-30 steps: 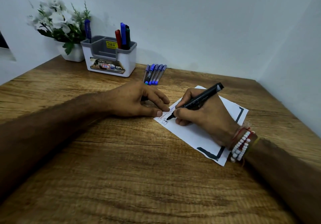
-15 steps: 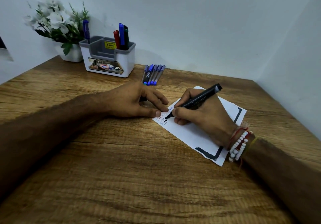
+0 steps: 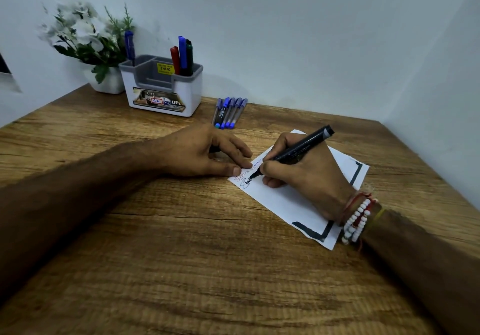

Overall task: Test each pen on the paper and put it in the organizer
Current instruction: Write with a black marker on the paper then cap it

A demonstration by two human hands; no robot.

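My right hand [image 3: 304, 176] grips a black marker [image 3: 301, 148], its tip touching the near left corner of the white paper [image 3: 283, 202] among red, blue and black scribbles. My left hand [image 3: 205, 152] rests on the table, its fingertips pinning the paper's left edge; something dark sits under its palm, perhaps a cap. Several blue pens [image 3: 230, 112] lie side by side behind my left hand. The white and grey organizer [image 3: 161, 93] stands at the back left, holding red, blue and green markers [image 3: 183, 56] on its right and a blue pen [image 3: 129, 46] on its left.
A white pot of white flowers [image 3: 85, 41] stands left of the organizer against the wall. The wooden table [image 3: 181, 256] meets walls at the back and right. The paper carries thick black corner marks [image 3: 317, 230].
The marker tip has crept slightly along the paper, adding to the black scribble. My left hand has stayed put on the paper's edge.
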